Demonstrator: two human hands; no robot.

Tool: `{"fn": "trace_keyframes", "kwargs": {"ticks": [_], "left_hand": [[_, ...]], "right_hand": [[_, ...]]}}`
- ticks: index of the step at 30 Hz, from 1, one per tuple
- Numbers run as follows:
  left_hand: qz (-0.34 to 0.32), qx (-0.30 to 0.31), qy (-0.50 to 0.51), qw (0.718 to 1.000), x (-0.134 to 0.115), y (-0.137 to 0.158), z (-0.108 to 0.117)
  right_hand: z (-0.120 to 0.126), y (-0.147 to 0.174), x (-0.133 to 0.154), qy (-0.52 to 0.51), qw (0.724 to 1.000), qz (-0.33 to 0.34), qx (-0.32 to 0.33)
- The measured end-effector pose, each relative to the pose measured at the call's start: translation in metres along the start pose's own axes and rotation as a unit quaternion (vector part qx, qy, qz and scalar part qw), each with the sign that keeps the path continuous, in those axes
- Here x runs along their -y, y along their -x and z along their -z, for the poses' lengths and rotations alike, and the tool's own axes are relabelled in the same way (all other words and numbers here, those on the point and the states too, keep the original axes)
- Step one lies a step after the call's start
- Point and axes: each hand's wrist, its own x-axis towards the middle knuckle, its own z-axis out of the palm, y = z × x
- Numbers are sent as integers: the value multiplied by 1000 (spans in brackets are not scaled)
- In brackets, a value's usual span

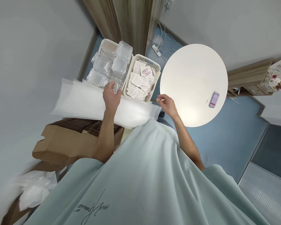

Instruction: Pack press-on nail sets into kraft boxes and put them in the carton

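My left hand [111,97] reaches over the near edge of a white basket [105,40] holding several clear plastic boxes [119,66]. Its thumb and fingers are apart, close to one clear box [117,82]; whether they touch it I cannot tell. My right hand [168,105] hovers between a second basket and the round table, its fingers loosely curved with a gap to the thumb and nothing visible in them. That second white basket [157,68] is full of small printed cards or packets [137,79], one showing purple pieces [146,71].
White translucent sheets [89,101] lie in front of the baskets, above an opened cardboard box [61,145]. A round white table [189,72] at right bears a blurred purple object [214,99]. A power strip [156,50] with cables lies on the blue floor [239,125].
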Motion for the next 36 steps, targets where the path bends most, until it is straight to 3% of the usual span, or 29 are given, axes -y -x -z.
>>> {"fn": "trace_keyframes", "kwargs": {"ticks": [6,15,20,25,28,32,36], "left_hand": [[-34,-39,-33,998,4,-34,7],[-80,25,5,996,-34,-105,-32],[-91,25,14,995,-42,-115,-49],[-66,-8,-55,996,-44,-104,-50],[-54,9,-35,998,-51,-88,-45],[-63,39,59,995,-68,-50,-47],[-113,52,106,987,-90,7,-66]], "right_hand": [[-15,1,18,-1,1000,24,6],[-14,23,15,-1,1000,3,-22],[-9,37,8,-18,998,-26,-45],[-1,46,0,-27,997,-37,-54],[3,47,-4,-34,998,-27,-49],[9,39,-12,-58,998,-2,-35],[20,27,-18,-86,996,20,-15]]}}
